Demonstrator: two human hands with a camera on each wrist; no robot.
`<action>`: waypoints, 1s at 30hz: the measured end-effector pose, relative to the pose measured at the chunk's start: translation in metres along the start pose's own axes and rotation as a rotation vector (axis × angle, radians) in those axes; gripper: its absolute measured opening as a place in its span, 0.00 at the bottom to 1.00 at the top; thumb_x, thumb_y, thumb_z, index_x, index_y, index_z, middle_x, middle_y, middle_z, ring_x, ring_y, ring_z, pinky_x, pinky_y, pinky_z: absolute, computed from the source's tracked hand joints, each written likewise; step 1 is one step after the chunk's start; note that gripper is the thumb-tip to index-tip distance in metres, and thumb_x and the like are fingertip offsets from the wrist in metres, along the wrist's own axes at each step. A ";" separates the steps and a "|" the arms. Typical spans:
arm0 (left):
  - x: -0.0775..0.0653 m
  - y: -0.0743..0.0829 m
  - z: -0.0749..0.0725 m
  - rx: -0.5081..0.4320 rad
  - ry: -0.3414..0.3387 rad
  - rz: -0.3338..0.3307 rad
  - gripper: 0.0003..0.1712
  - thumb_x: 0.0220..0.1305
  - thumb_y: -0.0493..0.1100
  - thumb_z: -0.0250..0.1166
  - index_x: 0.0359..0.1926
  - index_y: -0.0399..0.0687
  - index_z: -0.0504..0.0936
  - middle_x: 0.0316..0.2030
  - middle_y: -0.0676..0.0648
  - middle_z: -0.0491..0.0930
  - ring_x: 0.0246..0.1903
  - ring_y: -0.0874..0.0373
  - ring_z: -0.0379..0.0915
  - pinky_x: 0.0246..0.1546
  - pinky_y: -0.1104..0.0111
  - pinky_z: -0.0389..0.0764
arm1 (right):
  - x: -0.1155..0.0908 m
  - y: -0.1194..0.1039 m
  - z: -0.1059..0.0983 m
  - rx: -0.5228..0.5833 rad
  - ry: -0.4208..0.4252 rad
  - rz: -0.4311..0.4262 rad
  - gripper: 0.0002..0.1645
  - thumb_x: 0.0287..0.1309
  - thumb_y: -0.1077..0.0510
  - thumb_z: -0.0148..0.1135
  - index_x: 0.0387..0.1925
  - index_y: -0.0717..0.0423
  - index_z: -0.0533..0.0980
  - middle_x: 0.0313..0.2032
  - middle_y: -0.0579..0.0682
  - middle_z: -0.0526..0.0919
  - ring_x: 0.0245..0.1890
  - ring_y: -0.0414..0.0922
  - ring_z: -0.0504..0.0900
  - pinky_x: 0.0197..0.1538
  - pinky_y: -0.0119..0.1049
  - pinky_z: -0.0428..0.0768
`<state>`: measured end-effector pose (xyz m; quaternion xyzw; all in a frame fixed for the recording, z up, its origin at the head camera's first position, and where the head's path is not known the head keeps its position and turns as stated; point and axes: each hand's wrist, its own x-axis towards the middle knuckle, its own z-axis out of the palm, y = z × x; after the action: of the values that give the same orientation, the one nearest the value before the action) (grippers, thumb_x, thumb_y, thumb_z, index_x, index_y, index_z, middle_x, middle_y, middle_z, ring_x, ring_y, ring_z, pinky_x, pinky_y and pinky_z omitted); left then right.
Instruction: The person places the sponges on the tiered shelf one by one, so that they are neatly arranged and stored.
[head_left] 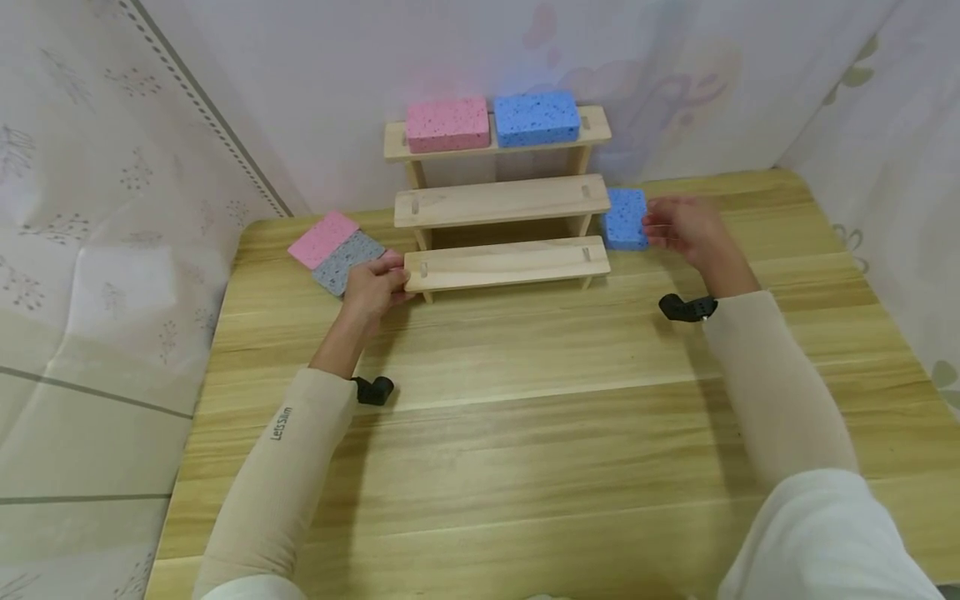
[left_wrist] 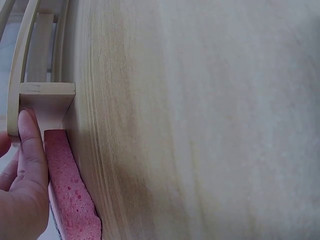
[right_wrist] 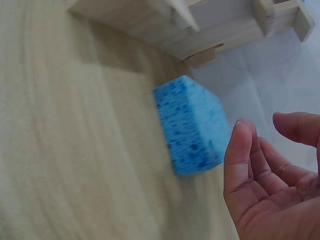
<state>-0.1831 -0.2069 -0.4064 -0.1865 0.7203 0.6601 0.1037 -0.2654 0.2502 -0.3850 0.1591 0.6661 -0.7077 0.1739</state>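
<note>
A three-step wooden shelf (head_left: 510, 265) stands at the back of the table. My left hand (head_left: 369, 292) pinches the left end of its lowest board, with thumb and fingers on opposite faces in the left wrist view. Beside that hand lie a pink sponge (left_wrist: 72, 187), partly hidden by it in the head view, a grey sponge (head_left: 347, 260) and another pink sponge (head_left: 324, 239). My right hand (head_left: 686, 227) is held just right of a blue sponge (head_left: 625, 218), its fingers loosely bent. In the right wrist view a gap separates thumb and fingers, and nothing is between them.
On the shelf's top board sit a pink sponge (head_left: 447, 125) and a blue sponge (head_left: 536, 119), side by side. A patterned curtain (head_left: 675, 83) hangs behind the wooden table (head_left: 525, 450), and more fabric hangs on both sides.
</note>
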 end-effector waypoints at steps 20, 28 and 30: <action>-0.001 0.000 -0.002 -0.015 -0.004 0.014 0.23 0.70 0.34 0.56 0.65 0.35 0.70 0.49 0.45 0.73 0.36 0.61 0.76 0.40 0.73 0.84 | 0.000 0.034 -0.001 -0.016 0.032 0.015 0.32 0.70 0.55 0.55 0.70 0.60 0.61 0.33 0.49 0.81 0.30 0.42 0.81 0.37 0.32 0.85; -0.001 0.000 -0.001 -0.022 -0.011 0.012 0.23 0.71 0.34 0.56 0.65 0.36 0.70 0.47 0.46 0.73 0.35 0.61 0.77 0.43 0.70 0.84 | -0.005 0.038 0.004 0.012 0.054 0.076 0.19 0.70 0.56 0.54 0.58 0.59 0.68 0.30 0.50 0.82 0.27 0.43 0.83 0.36 0.35 0.86; -0.001 0.000 0.000 -0.023 -0.012 0.010 0.23 0.71 0.34 0.56 0.65 0.36 0.70 0.46 0.46 0.73 0.35 0.61 0.77 0.44 0.70 0.84 | -0.005 0.039 0.005 -0.002 0.060 0.092 0.19 0.70 0.55 0.54 0.57 0.58 0.69 0.30 0.50 0.83 0.28 0.43 0.84 0.36 0.35 0.87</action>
<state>-0.1822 -0.2072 -0.4063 -0.1800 0.7130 0.6698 0.1023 -0.2433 0.2430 -0.4175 0.2107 0.6636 -0.6932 0.1865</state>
